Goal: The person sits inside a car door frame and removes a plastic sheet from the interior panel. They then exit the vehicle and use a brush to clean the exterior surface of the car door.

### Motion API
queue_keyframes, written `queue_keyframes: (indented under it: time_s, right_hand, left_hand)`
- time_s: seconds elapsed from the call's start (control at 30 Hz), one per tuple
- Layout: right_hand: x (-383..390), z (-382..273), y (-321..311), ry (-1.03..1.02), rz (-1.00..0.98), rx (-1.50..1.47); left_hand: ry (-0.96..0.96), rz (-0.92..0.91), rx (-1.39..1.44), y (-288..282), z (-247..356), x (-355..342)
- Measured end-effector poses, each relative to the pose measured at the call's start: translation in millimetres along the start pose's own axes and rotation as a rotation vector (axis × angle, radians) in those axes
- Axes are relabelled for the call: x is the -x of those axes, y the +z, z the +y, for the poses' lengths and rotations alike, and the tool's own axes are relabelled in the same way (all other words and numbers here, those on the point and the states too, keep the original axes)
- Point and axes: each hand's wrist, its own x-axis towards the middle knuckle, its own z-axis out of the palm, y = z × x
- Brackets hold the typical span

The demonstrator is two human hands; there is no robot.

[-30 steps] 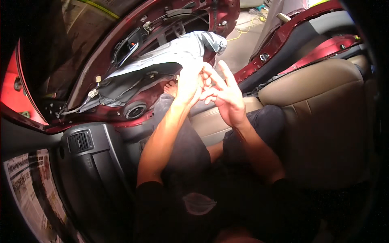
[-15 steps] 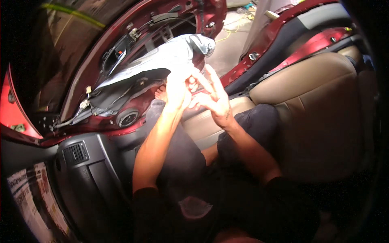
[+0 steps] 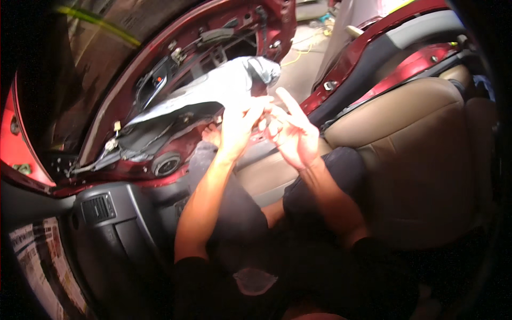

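Both left hand (image 3: 238, 127) and right hand (image 3: 296, 140) close together, near side of silvery sheet (image 3: 216, 87). Glare: cannot tell either grip; anything small, loosely pinched, could drop.

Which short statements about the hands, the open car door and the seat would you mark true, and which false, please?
1. The left hand and right hand are held close together. True.
2. The seat backrest is bright red. False: the seat backrest is tan.
3. A pale sheet lies against the dark red door. True.
4. In the picture, the round speaker is above the sheet. False: the round speaker is below it.
5. A bare foot shows beyond the left forearm. True.
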Motion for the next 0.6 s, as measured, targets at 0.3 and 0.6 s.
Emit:
queue_keyframes:
  time_s: [0.3,0.6]
  right_hand:
    - [-16.6,-5.2,-5.7,0.099,-0.003,0.271]
    - [-185.3,-113.3,-118.9,0.265,0.408,0.916]
  left_hand:
    - [0.214,0.276,-0.434,-8.1,-24.7,-10.4]
    - [-0.072,0.194,-0.166,-12.3,-10.6,-3.2]
